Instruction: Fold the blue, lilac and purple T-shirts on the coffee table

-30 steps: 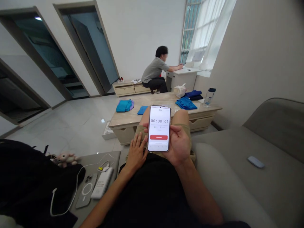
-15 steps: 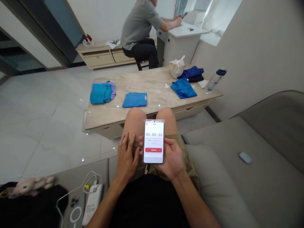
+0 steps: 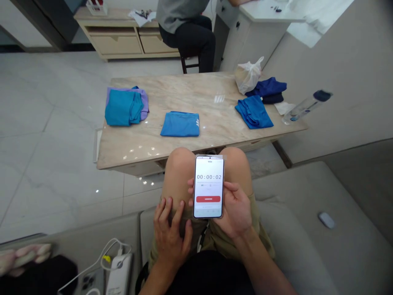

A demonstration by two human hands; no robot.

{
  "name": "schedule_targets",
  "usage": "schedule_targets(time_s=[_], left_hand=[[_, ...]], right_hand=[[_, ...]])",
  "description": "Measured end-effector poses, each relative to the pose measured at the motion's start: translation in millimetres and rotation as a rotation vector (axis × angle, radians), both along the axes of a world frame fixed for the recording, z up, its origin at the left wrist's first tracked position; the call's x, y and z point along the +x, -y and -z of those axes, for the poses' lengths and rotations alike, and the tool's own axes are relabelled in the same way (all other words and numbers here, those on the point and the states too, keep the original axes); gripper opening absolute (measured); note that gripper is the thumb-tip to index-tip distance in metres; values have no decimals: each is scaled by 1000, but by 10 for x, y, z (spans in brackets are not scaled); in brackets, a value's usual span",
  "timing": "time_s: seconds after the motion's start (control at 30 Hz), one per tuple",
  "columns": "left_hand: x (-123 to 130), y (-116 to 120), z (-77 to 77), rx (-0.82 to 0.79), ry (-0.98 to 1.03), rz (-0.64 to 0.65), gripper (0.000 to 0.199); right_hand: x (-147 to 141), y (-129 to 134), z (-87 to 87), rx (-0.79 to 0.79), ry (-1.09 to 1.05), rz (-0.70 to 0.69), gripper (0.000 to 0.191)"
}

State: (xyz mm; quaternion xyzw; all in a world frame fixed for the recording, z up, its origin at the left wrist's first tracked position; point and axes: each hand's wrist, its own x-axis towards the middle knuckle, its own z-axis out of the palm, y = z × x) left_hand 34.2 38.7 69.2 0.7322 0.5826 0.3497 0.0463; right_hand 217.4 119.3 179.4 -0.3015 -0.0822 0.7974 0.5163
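Note:
My right hand (image 3: 235, 211) is wrapped round a smartphone (image 3: 208, 186), held upright over my lap. Its lit screen reads 00:00:02 above a red button. Fingertips of that hand show at the phone's left edge. My left hand (image 3: 172, 229) lies flat on my left thigh with its fingers spread, holding nothing. Beyond my knees, a folded blue cloth (image 3: 180, 124) rests near the table's front edge. Teal and purple folded clothes (image 3: 123, 107) are stacked at the left, and another blue folded garment (image 3: 254, 112) lies at the right.
On the table (image 3: 184, 92) are a white plastic bag (image 3: 248, 76), dark blue clothes (image 3: 270, 87) and a water bottle (image 3: 302, 110). A power bank (image 3: 119, 274) with a cable and another phone (image 3: 92, 282) lie on the sofa. A person (image 3: 187, 28) sits beyond the table.
The view has tilted downward, so the table appears nearer and the seated person's upper body is out of frame. The phone stays in my right hand and my left hand remains on my thigh.

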Motion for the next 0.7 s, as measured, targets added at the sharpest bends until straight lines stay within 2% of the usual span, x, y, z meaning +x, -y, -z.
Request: schedule_targets(time_s=[0.13,0.3,0.53,0.63,0.7], left_hand=[[-71,13,29,7,8,-16,84],[-183,17,81,14,19,-9,80],[-219,1,164,44,10,12,78],[-208,3,116,52,9,1,77],[-194,13,-13,37,18,-13,76]], right_hand=[[-83,-2,-10,10,-1,-27,47],[-128,128,-82,67,-10,-38,47],[-59,302,-196,134,-1,1,50],[15,309,-211,161,-18,1,52],[55,301,-212,178,-23,-8,54]])
